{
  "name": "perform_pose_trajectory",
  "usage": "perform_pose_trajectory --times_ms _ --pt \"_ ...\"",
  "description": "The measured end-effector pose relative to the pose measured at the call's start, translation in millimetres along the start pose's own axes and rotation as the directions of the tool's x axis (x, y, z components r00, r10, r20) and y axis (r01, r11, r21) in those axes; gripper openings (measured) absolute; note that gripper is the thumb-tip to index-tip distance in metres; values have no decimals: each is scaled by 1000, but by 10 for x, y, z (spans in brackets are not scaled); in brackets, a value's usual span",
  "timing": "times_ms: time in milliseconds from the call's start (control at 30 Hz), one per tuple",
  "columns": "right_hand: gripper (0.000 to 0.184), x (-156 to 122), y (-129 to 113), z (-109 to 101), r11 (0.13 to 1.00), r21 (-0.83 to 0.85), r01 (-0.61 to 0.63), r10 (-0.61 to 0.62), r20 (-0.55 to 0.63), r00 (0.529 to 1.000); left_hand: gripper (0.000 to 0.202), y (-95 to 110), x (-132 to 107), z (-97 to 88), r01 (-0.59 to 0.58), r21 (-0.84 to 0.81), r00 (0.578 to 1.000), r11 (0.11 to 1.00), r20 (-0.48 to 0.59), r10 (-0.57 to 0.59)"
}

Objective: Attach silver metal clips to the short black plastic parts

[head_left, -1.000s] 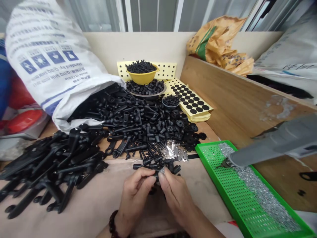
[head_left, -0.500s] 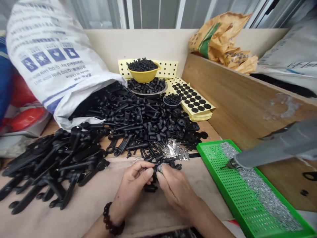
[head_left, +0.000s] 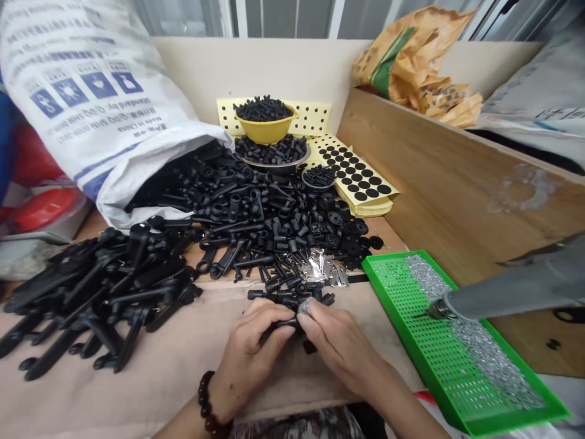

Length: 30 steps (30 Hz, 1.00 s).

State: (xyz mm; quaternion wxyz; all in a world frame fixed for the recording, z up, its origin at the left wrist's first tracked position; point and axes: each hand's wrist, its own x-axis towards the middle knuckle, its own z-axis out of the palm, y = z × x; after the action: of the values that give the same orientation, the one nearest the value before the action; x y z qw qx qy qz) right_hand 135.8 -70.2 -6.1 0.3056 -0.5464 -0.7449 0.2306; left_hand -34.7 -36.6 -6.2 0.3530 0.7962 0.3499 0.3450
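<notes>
My left hand (head_left: 258,338), with a dark bead bracelet at the wrist, is closed around a small black plastic part (head_left: 287,323) between thumb and fingers. My right hand (head_left: 336,338) meets it from the right, thumb and fingers pinched; a greyish, fuzzy-looking bit (head_left: 305,306) shows at its fingertips, too blurred to name. The two hands touch or nearly touch at the black part. Just beyond the fingers lie several short black tube pieces (head_left: 278,297) on the cloth. Small silver metal clips (head_left: 322,268) and black screw-like pins are heaped farther back.
Assembled black handles (head_left: 105,292) pile up at left. Loose black parts (head_left: 237,207) spill from a white sack (head_left: 114,116). A yellow bowl (head_left: 265,130) and sticker sheets (head_left: 365,189) stand behind. At right, a grey power screwdriver (head_left: 516,283) hangs over a green tray (head_left: 397,311) of small metal pieces.
The black part now lies longer across my left fingers, and both hands have shifted slightly right and down. The view has tilted a little.
</notes>
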Motion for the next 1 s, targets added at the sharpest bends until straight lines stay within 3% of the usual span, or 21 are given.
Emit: perform_pose_trajectory --times_ms 167,333,533,667,767,833,900,1000 --pt "26 -71 107 -145 992 -105 -76 71 -55 996 15 -15 -145 116 -177 168 977 970 149 152" --pt "25 -82 146 -86 989 -136 -59 51 -63 997 22 -95 -272 268 -249 366 966 897 156 204" --pt "23 3 175 -14 992 -121 -14 -1 -129 992 35 -159 -268 317 -377 543 920 750 126 371" --pt "23 133 210 51 995 -98 2 -16 -138 990 28 -205 -271 315 -379 574 908 725 80 411" --pt "25 252 223 83 994 -113 -3 -12 -136 991 21 -213 -221 189 -378 514 916 770 84 393" --pt "27 340 223 92 991 -132 16 -35 -139 990 18 -210 -118 -1 -331 490 938 807 74 340" --pt "29 430 218 93 986 -158 54 -78 -150 986 19 -231 45 -253 -186 532 978 826 22 206" --pt "29 554 209 94 977 -190 94 -128 -172 977 18 -335 338 -615 -27 705 989 709 -86 122"
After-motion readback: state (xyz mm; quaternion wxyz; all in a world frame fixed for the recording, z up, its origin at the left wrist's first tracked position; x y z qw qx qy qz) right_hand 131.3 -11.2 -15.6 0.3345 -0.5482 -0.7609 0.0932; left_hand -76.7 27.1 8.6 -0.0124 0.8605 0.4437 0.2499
